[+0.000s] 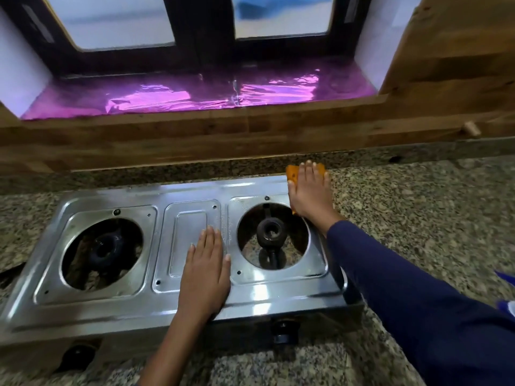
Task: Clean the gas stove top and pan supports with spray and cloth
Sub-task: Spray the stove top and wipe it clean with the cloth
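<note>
A steel two-burner gas stove (192, 199) sits on a granite counter, with its pan supports off. The left burner (107, 247) and the right burner (271, 232) lie bare in their round openings. My left hand (204, 270) rests flat on the stove's middle panel, fingers straight. My right hand (309, 192) presses an orange cloth (292, 174) flat onto the stove's far right corner, and most of the cloth is hidden under the palm. No spray bottle is in view.
The granite counter (418, 207) stretches to the right of the stove. A wooden wall panel (223, 140) rises close behind it, under a window sill lined with pink foil (195, 96). Two black knobs (282, 331) face me on the stove's front. Something blue (505, 277) shows at the right edge.
</note>
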A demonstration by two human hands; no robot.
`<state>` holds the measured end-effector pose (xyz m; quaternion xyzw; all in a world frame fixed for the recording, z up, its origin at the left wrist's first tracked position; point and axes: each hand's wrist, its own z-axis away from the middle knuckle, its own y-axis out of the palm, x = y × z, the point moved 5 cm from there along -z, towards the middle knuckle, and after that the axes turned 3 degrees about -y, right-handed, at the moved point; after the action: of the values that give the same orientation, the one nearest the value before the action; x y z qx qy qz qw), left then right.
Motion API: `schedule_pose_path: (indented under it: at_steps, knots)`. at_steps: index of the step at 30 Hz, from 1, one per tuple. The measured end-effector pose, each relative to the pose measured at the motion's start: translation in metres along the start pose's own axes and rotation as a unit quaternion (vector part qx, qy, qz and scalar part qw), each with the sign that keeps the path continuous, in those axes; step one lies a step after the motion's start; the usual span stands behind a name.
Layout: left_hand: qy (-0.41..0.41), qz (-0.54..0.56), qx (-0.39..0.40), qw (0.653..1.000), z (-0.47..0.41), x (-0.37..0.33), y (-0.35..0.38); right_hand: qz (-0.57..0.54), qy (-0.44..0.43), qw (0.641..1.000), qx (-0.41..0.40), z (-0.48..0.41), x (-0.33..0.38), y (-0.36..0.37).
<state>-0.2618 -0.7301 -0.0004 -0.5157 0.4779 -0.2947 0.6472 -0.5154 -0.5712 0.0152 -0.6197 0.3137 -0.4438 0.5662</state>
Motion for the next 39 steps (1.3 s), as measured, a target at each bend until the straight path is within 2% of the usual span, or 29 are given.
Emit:
schedule_pose_path:
  at_steps: [9,15,21,27,30,33,36,39]
  knots:
    - [-0.004,0.001,0.004,1.0,-0.001,0.0,0.0,-0.035,-0.128,0.989,0.056,-0.008,0.118,0.02]
    - [-0.002,0.006,-0.01,1.0,-0.002,-0.003,-0.003,-0.002,-0.258,0.96,0.11,0.007,0.186,0.037]
    - [-0.004,0.039,-0.021,0.999,0.002,-0.002,-0.009,-0.005,-0.309,0.944,0.118,0.003,0.177,0.031]
    - [-0.006,-0.002,-0.031,0.999,0.02,0.039,-0.022,-0.009,-0.214,0.972,0.095,-0.021,0.137,0.025]
    - [-0.016,-0.008,-0.041,0.999,0.028,0.07,-0.032,0.005,-0.209,0.973,0.094,-0.021,0.139,0.026]
    - [-0.018,0.019,-0.051,0.998,0.031,0.084,-0.037,0.02,-0.265,0.961,0.083,0.002,0.152,0.026]
    - [-0.025,0.074,-0.058,0.995,0.03,0.085,-0.035,0.021,-0.358,0.929,0.091,0.048,0.17,0.032]
    - [-0.031,0.109,-0.065,0.991,0.029,0.088,-0.033,-0.003,-0.402,0.909,0.11,0.095,0.182,0.04]
